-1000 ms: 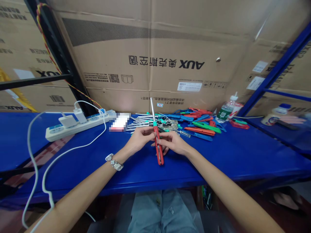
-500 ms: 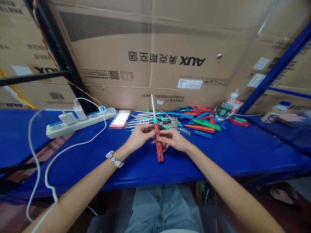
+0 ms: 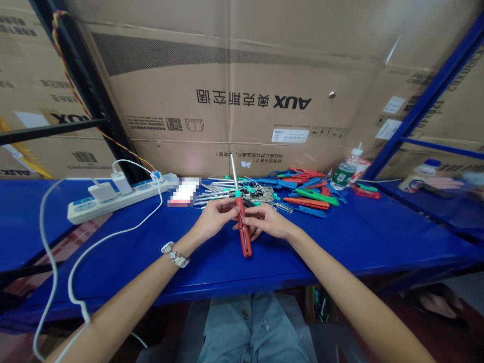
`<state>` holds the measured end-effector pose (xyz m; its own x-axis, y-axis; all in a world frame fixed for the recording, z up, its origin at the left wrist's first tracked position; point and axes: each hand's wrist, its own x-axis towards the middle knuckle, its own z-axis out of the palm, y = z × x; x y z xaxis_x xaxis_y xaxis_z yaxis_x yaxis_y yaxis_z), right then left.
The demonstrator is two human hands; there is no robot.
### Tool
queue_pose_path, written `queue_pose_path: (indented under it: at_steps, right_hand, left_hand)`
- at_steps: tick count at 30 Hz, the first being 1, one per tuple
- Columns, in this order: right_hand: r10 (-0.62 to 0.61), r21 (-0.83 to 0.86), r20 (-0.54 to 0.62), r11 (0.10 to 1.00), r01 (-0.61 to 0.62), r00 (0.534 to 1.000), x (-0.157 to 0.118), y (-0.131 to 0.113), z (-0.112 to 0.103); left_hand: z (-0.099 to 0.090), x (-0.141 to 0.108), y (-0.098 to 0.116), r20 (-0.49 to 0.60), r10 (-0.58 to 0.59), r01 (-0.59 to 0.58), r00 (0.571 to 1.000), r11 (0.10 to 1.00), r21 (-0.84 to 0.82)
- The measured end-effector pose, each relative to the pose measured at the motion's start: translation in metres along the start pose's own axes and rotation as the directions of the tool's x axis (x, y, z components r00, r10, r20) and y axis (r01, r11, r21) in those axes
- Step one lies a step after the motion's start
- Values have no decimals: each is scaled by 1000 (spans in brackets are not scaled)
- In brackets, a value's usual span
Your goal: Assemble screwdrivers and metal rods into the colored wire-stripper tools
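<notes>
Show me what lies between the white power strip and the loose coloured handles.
From power strip to coloured handles, the head view shows a pixelated white item, then a heap of silver rods.

Rear wall: brown cardboard panel [image 3: 249, 70], black lettering upside down, vertical crease near middle. Left: slanted black post [image 3: 81, 83], dark crossbar [image 3: 53, 131]. Right: slanted blue post [image 3: 431, 96], thinner blue crossbar [image 3: 442, 149]. Beyond both posts, further cardboard [image 3: 32, 91]. Foreground: smooth blue counter [image 3: 340, 242]. Below: reddish floor [image 3: 395, 327], dim. Light soft, faint pinkish glow low on cardboard panel.
</notes>
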<state>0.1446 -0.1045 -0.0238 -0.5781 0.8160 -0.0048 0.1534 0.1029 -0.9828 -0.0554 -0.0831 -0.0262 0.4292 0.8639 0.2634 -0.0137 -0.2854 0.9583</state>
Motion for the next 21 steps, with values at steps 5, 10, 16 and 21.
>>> queue_pose_path:
  at_steps: [5,10,16,21]
  right_hand:
    - [21,11,-74,1000,-21,997,4,0,4]
    - [0,-115,-265,993,-32,964,8,1,12]
    - [-45,-165,-295,986,-4,955,8,5,13]
    - [-178,-220,-325,969,109,929,-2,4,14]
  left_hand:
    - [0,0,-1,-5,0,0,1000,1000,-3]
    - [-1,0,-2,34,-3,2,999,1000,9]
    - [2,-2,-2,94,-8,16,996,997,-80]
    - [1,0,-7,-103,-43,35,994,997,-73]
